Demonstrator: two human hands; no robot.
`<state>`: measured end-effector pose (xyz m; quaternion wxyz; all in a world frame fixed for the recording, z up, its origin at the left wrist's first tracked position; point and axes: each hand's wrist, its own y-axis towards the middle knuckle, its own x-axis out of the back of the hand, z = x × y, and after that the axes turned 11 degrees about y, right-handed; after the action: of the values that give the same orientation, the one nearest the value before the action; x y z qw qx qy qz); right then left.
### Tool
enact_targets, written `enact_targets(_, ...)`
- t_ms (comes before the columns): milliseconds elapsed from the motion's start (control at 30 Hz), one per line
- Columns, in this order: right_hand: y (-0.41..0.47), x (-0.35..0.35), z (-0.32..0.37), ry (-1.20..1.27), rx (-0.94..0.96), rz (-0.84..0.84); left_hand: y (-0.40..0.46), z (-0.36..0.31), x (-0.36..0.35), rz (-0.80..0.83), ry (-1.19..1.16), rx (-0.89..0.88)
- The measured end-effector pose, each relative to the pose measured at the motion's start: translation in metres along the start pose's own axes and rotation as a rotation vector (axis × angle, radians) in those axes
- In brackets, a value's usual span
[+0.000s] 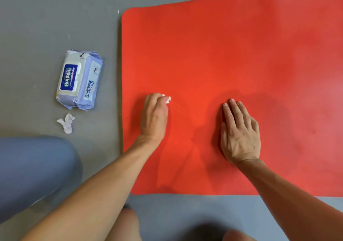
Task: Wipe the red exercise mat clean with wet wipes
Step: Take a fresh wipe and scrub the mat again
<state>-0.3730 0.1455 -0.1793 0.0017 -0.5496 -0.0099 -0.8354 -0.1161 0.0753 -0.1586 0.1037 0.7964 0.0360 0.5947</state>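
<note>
Red exercise mat (232, 64) lay flat on the grey floor (46, 18), near-left corner area in work. Left hand (155, 116) was curled round a balled white wet wipe (168, 99), pressing it on the mat near the left edge. Right hand (239, 131) lay flat, fingers straight, palm down on the mat, holding nothing, likely pinning it. Wipe pack (78, 79) sat on the floor left of the mat, lid closed; a used crumpled wipe (66, 123) lay just in front of it.

Risks: the wipe was bunched small, so strokes may leave unwiped strips; the mat could creep or ruck if the right hand lifts.

Most of the wipe was hidden under the fingers. The mat ran out of frame right. Dirt or wet streaks hard to make out.
</note>
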Motion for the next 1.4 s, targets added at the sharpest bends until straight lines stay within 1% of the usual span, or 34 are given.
enact_targets(67,-0.001,-0.001,0.0,0.007,-0.003,0.0,-0.018,-0.037,-0.004,0.052,-0.098,0.037)
enact_targets(100,-0.001,-0.002,0.0,0.006,-0.007,0.002,-0.03,-0.06,-0.004,0.098,-0.175,0.002)
enact_targets(167,-0.002,-0.003,-0.002,0.003,-0.009,0.015,-0.057,-0.094,-0.002,0.152,-0.261,-0.183)
enact_targets(200,-0.002,-0.003,-0.003,0.004,-0.004,0.018,-0.065,-0.096,-0.003,0.157,-0.256,-0.281)
enact_targets(233,-0.001,-0.003,-0.004,0.005,-0.002,0.017,-0.064,-0.087,-0.005,0.156,-0.251,-0.332)
enact_targets(267,-0.001,-0.003,-0.004,0.007,-0.005,0.016,-0.057,-0.072,-0.006,0.153,-0.225,-0.327)
enact_targets(300,-0.001,-0.003,-0.003,0.008,-0.006,0.015,-0.049,-0.056,-0.004,0.132,-0.178,-0.279)
enact_targets(400,-0.001,-0.002,-0.002,0.003,0.0,0.006,-0.012,-0.001,0.002,-0.01,0.007,0.021)
enact_targets(433,0.0,-0.002,-0.003,0.007,-0.001,0.001,-0.002,0.004,0.001,-0.043,0.027,0.098)
enact_targets(467,0.0,-0.003,-0.002,0.015,-0.002,0.001,0.001,-0.004,-0.003,-0.056,0.02,0.13)
enact_targets(533,-0.002,-0.003,-0.001,0.023,0.0,0.001,-0.01,-0.047,-0.017,-0.031,-0.083,0.057)
enact_targets(600,-0.001,-0.003,-0.002,0.017,-0.005,-0.006,-0.027,-0.091,-0.022,0.014,-0.178,-0.093)
enact_targets(667,0.001,-0.003,-0.002,0.012,0.001,0.002,-0.033,-0.094,-0.022,0.055,-0.215,-0.243)
enact_targets(733,0.001,-0.002,-0.003,0.024,-0.007,0.006,-0.025,-0.069,-0.015,0.109,-0.182,-0.366)
enact_targets(767,0.0,-0.001,-0.002,0.038,-0.016,0.003,-0.018,-0.055,-0.01,0.129,-0.145,-0.358)
enact_targets(800,0.0,0.001,-0.002,0.05,-0.022,-0.001,-0.009,-0.04,-0.007,0.112,-0.103,-0.29)
enact_targets(833,0.003,0.005,-0.003,0.061,-0.018,0.001,0.003,-0.026,-0.004,0.098,-0.077,-0.17)
enact_targets(900,0.025,0.01,-0.008,0.068,0.049,0.02,0.023,-0.013,-0.007,0.07,-0.064,0.092)
enact_targets(933,0.041,0.011,-0.014,0.08,0.074,0.026,0.029,-0.018,-0.013,0.045,-0.078,0.175)
enact_targets(967,0.057,0.012,-0.018,0.093,0.083,0.031,0.029,-0.031,-0.019,0.036,-0.1,0.196)
enact_targets(1000,0.069,0.012,-0.021,0.096,0.077,0.028,0.024,-0.05,-0.024,0.04,-0.135,0.147)
enact_targets(1100,0.079,0.005,-0.026,0.069,0.07,0.01,-0.009,-0.109,-0.027,0.059,-0.207,-0.151)
enact_targets(1167,0.077,0.005,-0.028,0.08,0.072,0.013,-0.015,-0.106,-0.027,0.073,-0.23,-0.285)
enact_targets(1233,0.075,0.006,-0.028,0.074,0.073,0.002,-0.005,-0.077,-0.021,0.12,-0.22,-0.359)
enact_targets(1267,0.076,0.007,-0.028,0.067,0.068,-0.003,0.007,-0.057,-0.018,0.121,-0.195,-0.336)
enact_targets(1300,0.077,0.008,-0.026,0.06,0.06,-0.003,0.024,-0.037,-0.017,0.086,-0.153,-0.265)
enact_targets(1367,0.078,0.007,-0.024,0.047,0.046,-0.002,0.058,-0.007,-0.021,0.001,-0.041,-0.07)
enact_targets(1400,0.078,0.006,-0.024,0.046,0.044,-0.006,0.068,-0.006,-0.024,-0.019,-0.01,0.005)
